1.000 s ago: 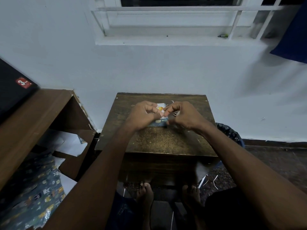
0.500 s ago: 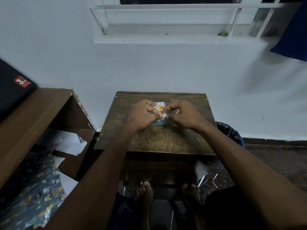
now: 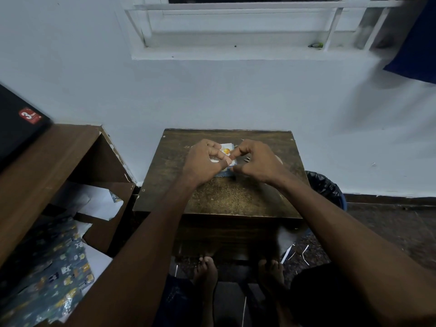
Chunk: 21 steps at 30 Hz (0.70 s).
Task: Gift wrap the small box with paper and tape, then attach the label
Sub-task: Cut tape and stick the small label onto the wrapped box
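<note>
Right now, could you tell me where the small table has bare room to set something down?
The near half of the table, between the hands and its front edge, is bare, as is the strip along its left edge. The far middle is crowded: left hand and right hand pinch the label over the wrapped box.

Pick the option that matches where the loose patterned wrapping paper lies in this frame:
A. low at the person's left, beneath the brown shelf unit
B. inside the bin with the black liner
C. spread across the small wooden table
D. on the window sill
A: the dark patterned wrapping paper lies low at the left, under the brown shelf unit, while both hands work over the small wooden table.
</note>
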Each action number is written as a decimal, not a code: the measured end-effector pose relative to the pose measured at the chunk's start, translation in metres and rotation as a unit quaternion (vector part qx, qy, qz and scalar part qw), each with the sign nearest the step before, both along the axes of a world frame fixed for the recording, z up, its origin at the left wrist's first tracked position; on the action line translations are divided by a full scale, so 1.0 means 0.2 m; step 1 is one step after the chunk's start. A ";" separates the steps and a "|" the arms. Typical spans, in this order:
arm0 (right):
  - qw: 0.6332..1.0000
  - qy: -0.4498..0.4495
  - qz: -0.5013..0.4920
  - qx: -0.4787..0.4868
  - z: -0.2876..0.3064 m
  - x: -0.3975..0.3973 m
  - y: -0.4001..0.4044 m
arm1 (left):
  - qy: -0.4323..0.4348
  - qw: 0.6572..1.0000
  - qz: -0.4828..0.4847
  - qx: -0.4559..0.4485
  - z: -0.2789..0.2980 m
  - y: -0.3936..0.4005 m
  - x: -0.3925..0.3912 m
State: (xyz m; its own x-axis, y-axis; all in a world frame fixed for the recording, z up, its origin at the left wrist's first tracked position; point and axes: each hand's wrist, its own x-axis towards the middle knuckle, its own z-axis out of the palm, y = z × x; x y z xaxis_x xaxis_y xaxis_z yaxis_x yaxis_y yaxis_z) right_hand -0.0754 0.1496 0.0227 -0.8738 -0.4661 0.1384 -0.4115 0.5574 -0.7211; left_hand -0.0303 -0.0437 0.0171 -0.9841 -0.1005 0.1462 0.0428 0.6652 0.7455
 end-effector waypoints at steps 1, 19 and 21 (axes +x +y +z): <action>1.000 0.002 -0.002 -0.003 0.00 0.00 0.00 | 0.001 1.000 -0.001 -0.003 0.00 0.00 0.00; 0.994 0.097 -0.037 -0.024 -0.07 0.03 -0.05 | 0.022 0.998 0.054 -0.010 0.03 0.05 0.02; 0.994 0.098 -0.035 -0.026 -0.06 0.04 -0.05 | 0.006 0.998 0.065 0.018 0.03 0.06 0.01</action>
State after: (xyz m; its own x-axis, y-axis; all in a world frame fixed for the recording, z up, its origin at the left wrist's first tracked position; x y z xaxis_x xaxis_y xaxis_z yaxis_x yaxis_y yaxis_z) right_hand -0.0683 0.1391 0.0111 -0.8575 -0.3931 0.3318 -0.5088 0.5528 -0.6599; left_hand -0.0283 -0.0325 0.0232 -0.9609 -0.2319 0.1513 -0.0331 0.6386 0.7688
